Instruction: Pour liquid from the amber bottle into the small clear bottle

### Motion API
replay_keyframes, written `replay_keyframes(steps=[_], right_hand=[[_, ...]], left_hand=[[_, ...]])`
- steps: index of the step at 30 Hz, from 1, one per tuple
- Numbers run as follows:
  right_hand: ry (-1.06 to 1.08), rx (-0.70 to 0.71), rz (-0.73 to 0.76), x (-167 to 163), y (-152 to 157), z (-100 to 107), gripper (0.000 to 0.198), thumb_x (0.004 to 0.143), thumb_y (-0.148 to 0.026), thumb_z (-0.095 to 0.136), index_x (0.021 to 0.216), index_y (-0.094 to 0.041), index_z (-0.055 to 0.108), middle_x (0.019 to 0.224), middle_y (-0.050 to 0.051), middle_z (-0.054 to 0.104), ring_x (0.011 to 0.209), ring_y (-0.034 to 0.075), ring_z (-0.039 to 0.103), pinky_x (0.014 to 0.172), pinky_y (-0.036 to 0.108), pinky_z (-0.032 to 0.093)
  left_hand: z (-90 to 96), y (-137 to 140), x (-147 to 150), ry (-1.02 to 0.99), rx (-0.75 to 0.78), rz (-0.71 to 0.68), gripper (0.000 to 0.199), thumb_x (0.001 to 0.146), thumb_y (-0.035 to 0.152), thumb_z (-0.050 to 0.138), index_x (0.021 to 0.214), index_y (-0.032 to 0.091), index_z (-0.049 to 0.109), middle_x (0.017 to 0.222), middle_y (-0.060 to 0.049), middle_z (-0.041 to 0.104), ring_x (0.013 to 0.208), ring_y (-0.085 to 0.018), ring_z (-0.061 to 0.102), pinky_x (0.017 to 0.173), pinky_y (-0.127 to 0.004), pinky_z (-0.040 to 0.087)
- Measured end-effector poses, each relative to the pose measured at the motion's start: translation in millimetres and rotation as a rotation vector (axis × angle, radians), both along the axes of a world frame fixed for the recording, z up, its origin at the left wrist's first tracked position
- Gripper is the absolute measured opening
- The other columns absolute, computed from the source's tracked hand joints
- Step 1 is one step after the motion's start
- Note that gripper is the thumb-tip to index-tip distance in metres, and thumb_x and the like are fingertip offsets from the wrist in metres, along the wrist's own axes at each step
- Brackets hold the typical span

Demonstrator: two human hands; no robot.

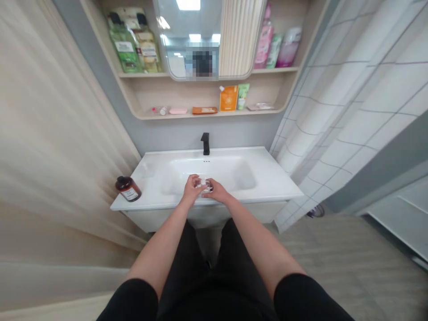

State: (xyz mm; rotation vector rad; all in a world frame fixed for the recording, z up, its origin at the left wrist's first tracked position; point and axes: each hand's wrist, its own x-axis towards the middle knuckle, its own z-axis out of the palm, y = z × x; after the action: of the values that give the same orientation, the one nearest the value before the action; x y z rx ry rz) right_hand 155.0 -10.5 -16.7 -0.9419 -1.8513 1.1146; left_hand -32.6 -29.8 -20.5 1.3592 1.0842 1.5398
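Over the front rim of the white sink (244, 176), both my hands are closed around a small clear bottle (203, 183) with a whitish top. My left hand (191, 189) grips it from the left, its thumb across the near side. From the right, my right hand (218, 191) holds the same bottle with curled fingers. Parts of the bottle are hidden by the fingers, and its label or contents are too small to make out. A black faucet (205, 143) stands behind the basin.
A brown bottle (128, 189) stands at the counter's left end. Above, a wall cabinet (207, 117) with a mirror (187, 26) holds several toiletries, including an orange pouch (228, 98) and a green tube (243, 96). Curtains (60, 133) hang left; a white grid-patterned curtain (334, 116) hangs right.
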Motion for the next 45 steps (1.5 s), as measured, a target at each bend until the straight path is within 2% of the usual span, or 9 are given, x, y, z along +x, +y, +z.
replay_keyframes(steps=[9, 12, 20, 25, 30, 33, 36, 41, 45], right_hand=[[0.038, -0.015, 0.027, 0.8, -1.6, 0.5, 0.072, 0.063, -0.047, 0.1, 0.121, -0.024, 0.065, 0.12, 0.005, 0.075, 0.104, 0.025, 0.072, 0.095, 0.041, 0.06], [0.059, -0.001, 0.054, 1.3, -2.9, 1.4, 0.071, 0.065, -0.047, 0.099, 0.123, -0.024, 0.065, 0.12, 0.005, 0.075, 0.104, 0.025, 0.072, 0.093, 0.04, 0.059], [0.05, 0.004, 0.035, 2.1, 1.1, -4.4, 0.071, 0.064, -0.048, 0.1, 0.121, -0.025, 0.066, 0.118, 0.005, 0.075, 0.099, 0.025, 0.073, 0.093, 0.041, 0.059], [-0.009, 0.068, 0.009, 2.6, 0.7, -7.6, 0.071, 0.063, -0.049, 0.101, 0.121, -0.025, 0.067, 0.119, 0.005, 0.075, 0.099, 0.025, 0.071, 0.091, 0.041, 0.059], [-0.004, 0.062, 0.007, 1.4, -1.4, -4.0, 0.073, 0.062, -0.045, 0.102, 0.123, -0.024, 0.068, 0.122, 0.006, 0.076, 0.1, 0.026, 0.073, 0.094, 0.043, 0.059], [0.007, 0.053, 0.007, 1.2, -2.2, -2.5, 0.073, 0.062, -0.043, 0.102, 0.124, -0.025, 0.069, 0.122, 0.006, 0.077, 0.105, 0.026, 0.073, 0.097, 0.044, 0.059], [0.004, 0.032, 0.01, 2.0, -2.6, -2.2, 0.071, 0.062, -0.043, 0.101, 0.123, -0.025, 0.069, 0.118, 0.005, 0.077, 0.102, 0.025, 0.073, 0.096, 0.043, 0.059], [0.008, 0.033, 0.007, 3.0, -3.3, -2.8, 0.07, 0.063, -0.043, 0.101, 0.122, -0.026, 0.069, 0.117, 0.003, 0.075, 0.098, 0.023, 0.071, 0.094, 0.041, 0.059], [0.01, 0.017, 0.001, 2.9, -3.5, -2.9, 0.071, 0.062, -0.043, 0.101, 0.123, -0.026, 0.069, 0.117, 0.004, 0.075, 0.097, 0.023, 0.071, 0.094, 0.041, 0.059]], left_hand=[[2.1, -4.2, 2.3, 0.014, 0.024, 0.027, 0.101, 0.066, 0.044, 0.097, 0.153, 0.028, 0.048, 0.108, -0.003, 0.072, 0.11, -0.023, 0.072, 0.108, -0.042, 0.054], [2.7, -5.0, 1.8, -0.023, 0.03, -0.083, 0.113, 0.067, 0.044, 0.097, 0.163, 0.029, 0.039, 0.117, -0.006, 0.074, 0.113, -0.024, 0.072, 0.109, -0.042, 0.053], [7.6, -3.0, 0.2, 0.091, 0.047, -0.045, 0.096, 0.07, 0.034, 0.095, 0.154, 0.026, 0.048, 0.11, -0.003, 0.072, 0.104, -0.021, 0.07, 0.104, -0.04, 0.053], [32.2, -6.8, -8.1, 0.373, 0.123, 0.045, 0.085, 0.07, 0.021, 0.091, 0.146, 0.026, 0.055, 0.112, -0.002, 0.072, 0.107, -0.022, 0.071, 0.108, -0.042, 0.053], [58.9, -15.0, -14.2, 0.644, 0.092, -0.07, 0.061, 0.084, 0.023, 0.083, 0.143, 0.026, 0.066, 0.118, -0.005, 0.079, 0.114, -0.024, 0.075, 0.11, -0.042, 0.055], [75.2, -18.4, -16.0, 0.743, 0.12, 0.042, 0.036, 0.088, 0.027, 0.082, 0.124, 0.024, 0.079, 0.115, -0.006, 0.082, 0.108, -0.024, 0.075, 0.105, -0.04, 0.057], [95.5, -19.8, -19.2, 0.773, 0.106, 0.146, 0.029, 0.089, 0.031, 0.084, 0.117, 0.022, 0.082, 0.11, -0.006, 0.084, 0.097, -0.023, 0.075, 0.096, -0.037, 0.059], [129.9, -22.7, -26.5, 0.954, 0.136, -0.06, 0.025, 0.09, 0.028, 0.081, 0.115, 0.023, 0.085, 0.107, -0.005, 0.085, 0.087, -0.021, 0.075, 0.089, -0.035, 0.059], [146.8, -27.0, -27.0, 0.984, 0.146, -0.016, 0.024, 0.089, 0.026, 0.082, 0.113, 0.022, 0.086, 0.109, -0.007, 0.085, 0.09, -0.023, 0.076, 0.092, -0.036, 0.058]])
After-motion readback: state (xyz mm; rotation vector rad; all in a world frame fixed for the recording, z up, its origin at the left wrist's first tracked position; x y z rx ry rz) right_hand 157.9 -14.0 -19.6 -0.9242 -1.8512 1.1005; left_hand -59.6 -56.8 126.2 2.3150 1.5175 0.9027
